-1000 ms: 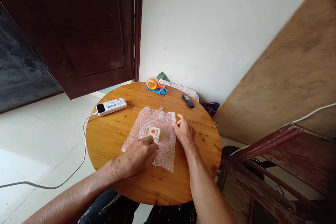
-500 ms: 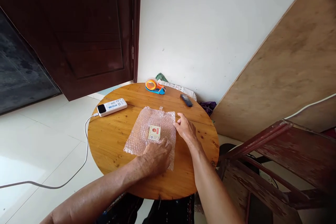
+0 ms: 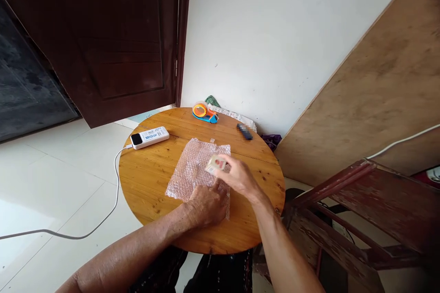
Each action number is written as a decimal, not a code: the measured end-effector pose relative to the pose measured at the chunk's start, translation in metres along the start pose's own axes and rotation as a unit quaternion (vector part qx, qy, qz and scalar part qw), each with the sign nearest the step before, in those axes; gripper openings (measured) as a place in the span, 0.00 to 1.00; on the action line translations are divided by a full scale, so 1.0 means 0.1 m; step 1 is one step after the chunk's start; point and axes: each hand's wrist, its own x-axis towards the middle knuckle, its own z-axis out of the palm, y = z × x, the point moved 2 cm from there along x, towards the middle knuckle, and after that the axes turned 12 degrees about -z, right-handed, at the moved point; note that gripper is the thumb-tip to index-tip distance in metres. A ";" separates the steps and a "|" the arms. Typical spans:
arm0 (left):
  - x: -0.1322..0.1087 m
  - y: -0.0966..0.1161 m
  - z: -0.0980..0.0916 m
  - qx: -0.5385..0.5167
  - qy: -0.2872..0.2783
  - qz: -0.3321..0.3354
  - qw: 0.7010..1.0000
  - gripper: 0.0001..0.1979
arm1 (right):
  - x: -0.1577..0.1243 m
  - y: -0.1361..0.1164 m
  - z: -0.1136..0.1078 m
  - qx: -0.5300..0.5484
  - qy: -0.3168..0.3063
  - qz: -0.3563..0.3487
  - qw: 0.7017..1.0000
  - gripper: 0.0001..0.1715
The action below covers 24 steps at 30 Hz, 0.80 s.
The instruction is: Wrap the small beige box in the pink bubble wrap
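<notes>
A small cream box (image 3: 215, 164) with a red mark is gripped between the thumb and fingers of my right hand (image 3: 238, 176), a little above the bubble wrap. Motion smears the box slightly. The clear, pinkish bubble wrap (image 3: 187, 169) lies on the round wooden table (image 3: 144, 183). Over its near right part is my left hand (image 3: 208, 203), fingers bent and closed on the wrap near its edge. The back of that hand covers most of its fingertips.
An orange and blue tape dispenser (image 3: 205, 112) stands at the table's far edge. A dark, pixelated object (image 3: 244, 132) lies right of it. On the left is a white device (image 3: 150, 138) with a cable (image 3: 115, 183) hanging off. A worn wooden chair (image 3: 343, 219) stands at the right.
My right hand has moved left from the wrap's right edge and taken hold of the small box, lifting it off the bubble wrap. My left hand has stayed nearly in place.
</notes>
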 end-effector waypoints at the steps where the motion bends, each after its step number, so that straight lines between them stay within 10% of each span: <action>1: 0.00 -0.01 0.01 0.005 0.002 0.004 1.000 0.22 | -0.06 0.11 -0.11 -0.003 0.039 0.021 0.999 0.26; 7: 0.00 -0.04 0.07 0.023 0.004 0.004 1.000 0.24 | -0.41 0.82 -0.52 -0.121 0.016 0.141 0.982 0.29; 11: 0.00 -0.02 0.06 0.027 0.005 0.003 1.000 0.23 | -0.45 0.76 -0.49 -0.191 0.094 0.076 0.974 0.33; 17: -0.04 0.00 -0.03 -0.010 -0.012 -0.013 1.000 0.24 | -0.34 0.28 0.05 -0.090 0.054 -0.101 0.989 0.24; 24: 0.01 -0.43 -0.31 -0.096 0.085 -0.031 0.991 0.13 | -0.33 0.26 0.51 -0.207 0.033 -0.065 0.976 0.23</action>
